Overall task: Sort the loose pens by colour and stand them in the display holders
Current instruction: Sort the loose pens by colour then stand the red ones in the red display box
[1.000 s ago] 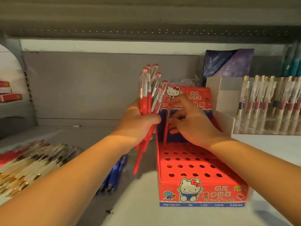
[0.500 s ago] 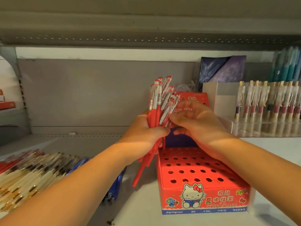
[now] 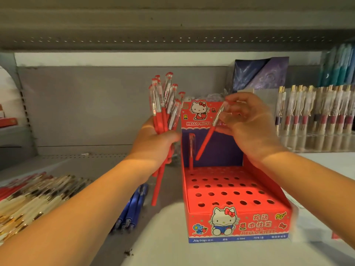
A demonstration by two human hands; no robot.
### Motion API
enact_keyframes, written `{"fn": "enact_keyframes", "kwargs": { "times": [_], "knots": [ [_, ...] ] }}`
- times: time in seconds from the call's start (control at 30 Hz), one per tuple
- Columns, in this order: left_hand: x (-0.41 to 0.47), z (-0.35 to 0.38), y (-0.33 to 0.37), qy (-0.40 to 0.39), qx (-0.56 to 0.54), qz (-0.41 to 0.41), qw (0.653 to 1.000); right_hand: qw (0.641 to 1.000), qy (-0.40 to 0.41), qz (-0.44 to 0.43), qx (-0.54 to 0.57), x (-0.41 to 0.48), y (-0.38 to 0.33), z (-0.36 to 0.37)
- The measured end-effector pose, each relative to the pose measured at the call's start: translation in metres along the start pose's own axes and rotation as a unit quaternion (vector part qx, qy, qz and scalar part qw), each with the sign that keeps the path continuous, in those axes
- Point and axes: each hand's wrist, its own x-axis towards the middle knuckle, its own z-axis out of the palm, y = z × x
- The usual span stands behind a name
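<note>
A slim red plastic pen with a clear upper end [image 3: 208,137] hangs tilted, pinched near its top in the right grip [image 3: 247,123], tip over the back of a red cardboard display holder with punched holes [image 3: 240,223], beside one red pen standing there [image 3: 191,150]. Just left, the left grip [image 3: 155,143] clasps a bundle of matching red pens [image 3: 163,104]; below it, blue pens [image 3: 132,208] lie on the grey shelf [image 3: 96,166].

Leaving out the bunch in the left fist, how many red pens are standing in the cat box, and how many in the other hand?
Standing pen in the red holder: 1
Tilted pen pinched by the right hand: 1
Total: 2
</note>
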Motion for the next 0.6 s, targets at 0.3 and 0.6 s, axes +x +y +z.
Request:
{"fn": "enact_keyframes", "kwargs": {
  "times": [0.3, 0.6],
  "knots": [
    [-0.009, 0.012, 0.008, -0.073, -0.003, 0.005, 0.997, 0.99, -0.081, -0.024, -0.109, -0.005, 0.02, -0.001],
    [-0.003, 0.004, 0.001, -0.074, 0.01, 0.015, 0.997, 0.968, -0.166, 0.023, -0.188, -0.007, 0.03, 0.0]
  ]
}}
